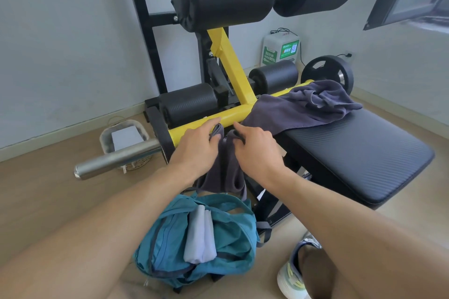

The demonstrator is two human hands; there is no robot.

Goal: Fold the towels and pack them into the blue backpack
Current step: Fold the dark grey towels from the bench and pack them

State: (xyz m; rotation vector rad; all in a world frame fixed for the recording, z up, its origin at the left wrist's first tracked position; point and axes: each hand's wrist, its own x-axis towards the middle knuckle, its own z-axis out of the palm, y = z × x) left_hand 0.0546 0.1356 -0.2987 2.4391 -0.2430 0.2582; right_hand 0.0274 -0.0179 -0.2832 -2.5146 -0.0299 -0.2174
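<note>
The left hand (pixel 198 142) and the right hand (pixel 252 145) each pinch a top corner of a dark grey towel (pixel 224 170), fingers curled tight on the cloth, so each grip is clamped on it. The two held corners sit close together just in front of the yellow bar (pixel 233 114) of the gym machine. The towel hangs down from the hands in soft vertical folds, its cloth dull and slightly fuzzy, its lower edge ending just above the blue backpack (pixel 233 233).

The backpack lies slumped on the wooden floor (pixel 48 189) below the yellow bar, teal-blue, crumpled, its top open. A folded pale lilac towel (pixel 200 238) stands in the opening, smooth and flat, part of it sticking out.

A second dark grey towel (pixel 306 102) lies bunched and unfolded to the right of the yellow bar, draped over the bar's far end and onto the black padded tabletop (pixel 359 153). A steel sleeve (pixel 116 159) juts out left of the yellow bar, with a small basket (pixel 107 138) behind it
</note>
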